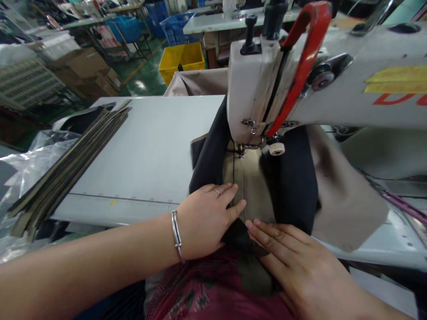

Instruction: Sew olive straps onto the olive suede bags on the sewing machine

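Cloth (pixel 298 178) of dark navy, with a smooth khaki panel (pixel 256 186) along its middle, lies under the small metal presser foot (pixel 240 153) of your white, red-levered sewing machine (pixel 245 93). Your left hand (pixel 208 218) rests open on the panel's left side; your right hand (pixel 296 262) has extended fingers at its near edge, whether pinching I cannot tell. Press lightly, smooth out any ripple, align the panel's lengthwise line with the foot, fingertips well back.
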### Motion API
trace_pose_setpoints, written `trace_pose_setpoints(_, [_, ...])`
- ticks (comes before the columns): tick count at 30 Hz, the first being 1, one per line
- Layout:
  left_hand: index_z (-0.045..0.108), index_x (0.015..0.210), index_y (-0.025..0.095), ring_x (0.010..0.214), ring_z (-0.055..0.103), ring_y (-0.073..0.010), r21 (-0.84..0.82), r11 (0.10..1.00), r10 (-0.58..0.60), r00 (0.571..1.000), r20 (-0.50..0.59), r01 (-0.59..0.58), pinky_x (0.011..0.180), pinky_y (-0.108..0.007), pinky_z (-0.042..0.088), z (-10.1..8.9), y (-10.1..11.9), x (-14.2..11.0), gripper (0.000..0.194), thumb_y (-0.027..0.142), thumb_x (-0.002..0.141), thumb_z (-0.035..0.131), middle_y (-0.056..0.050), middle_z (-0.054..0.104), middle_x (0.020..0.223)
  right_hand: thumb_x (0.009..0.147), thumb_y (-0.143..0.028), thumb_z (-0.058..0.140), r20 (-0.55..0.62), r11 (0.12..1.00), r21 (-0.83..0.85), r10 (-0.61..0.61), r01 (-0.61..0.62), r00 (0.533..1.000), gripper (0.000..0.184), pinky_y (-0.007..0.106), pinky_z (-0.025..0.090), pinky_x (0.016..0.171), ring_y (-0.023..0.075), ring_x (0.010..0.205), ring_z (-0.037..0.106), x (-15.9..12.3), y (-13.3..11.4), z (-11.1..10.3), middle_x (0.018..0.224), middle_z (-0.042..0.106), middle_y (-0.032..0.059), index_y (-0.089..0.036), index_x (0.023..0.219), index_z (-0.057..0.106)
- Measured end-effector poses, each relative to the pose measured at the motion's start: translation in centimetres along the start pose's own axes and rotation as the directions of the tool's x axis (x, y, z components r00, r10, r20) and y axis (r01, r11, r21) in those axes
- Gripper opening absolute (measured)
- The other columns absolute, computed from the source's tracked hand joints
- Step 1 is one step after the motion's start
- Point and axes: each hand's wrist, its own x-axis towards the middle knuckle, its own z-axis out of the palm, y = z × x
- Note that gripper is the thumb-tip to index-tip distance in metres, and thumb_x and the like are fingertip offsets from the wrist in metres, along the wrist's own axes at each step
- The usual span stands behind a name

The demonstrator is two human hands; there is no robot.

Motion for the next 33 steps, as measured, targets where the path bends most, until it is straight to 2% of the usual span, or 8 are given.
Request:
trace_pose_setpoints(4, [0.044, 0.141, 0.015, 0.134, 0.043, -0.0342, 0.018, 1.0, -0.011, 0.999, -0.033, 0.011, 0.106, -0.046, 0.039, 0.2, -0.6, 0.6, 0.076, 0.053, 0.078, 0.062, -0.023, 0.037, 0.148, 0.091, -0.023, 0.045, -0.015, 1.0, 0.012, -0.006, 0.006, 1.0, 0.031, 0.038, 0.046, 0.097, 0.0215, 0.119, 0.057, 0.7, 0.5, -0.1, 0.133, 0.059, 0.0071, -0.016, 0.11, 0.068])
trace_pose_setpoints(9, [0.044, 0.141, 0.013, 0.133, 0.043, -0.034, 0.027, 1.0, -0.009, 0.998, -0.068, 0.01, 0.104, -0.046, 0.041, 0.4, -1.4, 1.4, 0.073, 0.047, 0.079, 0.061, -0.023, 0.037, 0.148, 0.092, -0.015, 0.041, -0.047, 1.0, -0.011, -0.011, 0.01, 0.999, 0.032, 0.039, 0.049, 0.092, 0.0218, 0.114, 0.06, 1.3, 1.1, -0.1, 0.127, 0.063, 0.0078, -0.015, 0.104, 0.07])
trace_pose_setpoints(16, [0.045, 0.14, 0.013, 0.131, 0.045, -0.0354, 0.025, 1.0, -0.013, 0.995, -0.102, 0.015, 0.103, -0.047, 0.042, 0.6, -2.6, 2.2, 0.075, 0.042, 0.075, 0.067, -0.024, 0.037, 0.148, 0.092, -0.012, 0.04, -0.03, 0.999, -0.028, -0.016, 0.015, 0.999, 0.033, 0.04, 0.049, 0.092, 0.0231, 0.116, 0.059, 1.9, 2.0, 0.2, 0.126, 0.063, 0.0095, -0.013, 0.108, 0.069])
trace_pose_setpoints(21, [0.043, 0.14, 0.012, 0.133, 0.043, -0.0354, -0.001, 1.0, -0.01, 0.989, -0.148, 0.01, 0.105, -0.047, 0.041, 0.8, -3.8, 2.6, 0.079, 0.037, 0.071, 0.072, -0.023, 0.036, 0.148, 0.093, -0.014, 0.043, 0.008, 0.997, -0.073, -0.037, 0.037, 0.999, 0.035, 0.042, 0.047, 0.097, 0.0243, 0.123, 0.052, 1.9, 2.5, 0.6, 0.134, 0.057, 0.0111, -0.011, 0.122, 0.062])
trace_pose_setpoints(23, [0.043, 0.14, 0.014, 0.134, 0.042, -0.0348, -0.014, 0.999, 0.04, 0.984, -0.174, -0.043, 0.106, -0.049, 0.04, 1.1, -4.1, 2.4, 0.077, 0.035, 0.072, 0.071, -0.021, 0.037, 0.148, 0.093, -0.012, 0.041, 0.025, 0.995, -0.083, -0.045, 0.046, 0.999, 0.039, 0.043, 0.045, 0.1, 0.0251, 0.126, 0.049, 1.8, 2.5, 0.7, 0.139, 0.053, 0.0117, -0.009, 0.128, 0.058])
trace_pose_setpoints(26, [0.052, 0.131, 0.02, 0.129, 0.046, -0.0315, -0.032, 0.983, 0.17, 0.959, -0.228, -0.182, 0.106, -0.05, 0.04, 1.7, -3.7, 1.7, 0.058, 0.031, 0.076, 0.067, -0.015, 0.048, 0.14, 0.094, -0.012, 0.039, 0.034, 0.995, -0.085, -0.047, 0.05, 0.998, 0.04, 0.048, 0.044, 0.1, 0.0275, 0.119, 0.052, 1.4, 2.3, 0.7, 0.132, 0.058, 0.0131, -0.009, 0.13, 0.056])
trace_pose_setpoints(29, [0.063, 0.11, 0.019, 0.107, 0.06, -0.0218, -0.036, 0.957, 0.26, 0.909, -0.325, -0.287, 0.097, -0.04, 0.048, 2.6, -2.6, 0.8, 0.026, 0.02, 0.085, 0.058, -0.007, 0.065, 0.112, 0.093, -0.011, 0.048, -0.035, 0.998, -0.049, -0.049, 0.047, 0.998, 0.032, 0.045, 0.049, 0.09, 0.0266, 0.103, 0.057, 0.9, 2.0, 0.8, 0.106, 0.067, 0.0129, -0.008, 0.122, 0.062])
trace_pose_setpoints(33, [0.063, 0.105, 0.015, 0.096, 0.063, -0.0173, 0.03, 0.949, 0.288, 0.828, -0.481, -0.313, 0.087, -0.032, 0.053, 3.8, -1.2, -0.2, 0.019, 0.014, 0.093, 0.049, -0.005, 0.069, 0.098, 0.088, -0.008, 0.057, -0.14, 0.996, 0.009, -0.083, 0.085, 0.987, 0.026, 0.04, 0.051, 0.081, 0.0249, 0.097, 0.058, 0.4, 1.7, 1.2, 0.09, 0.067, 0.011, -0.005, 0.113, 0.064])
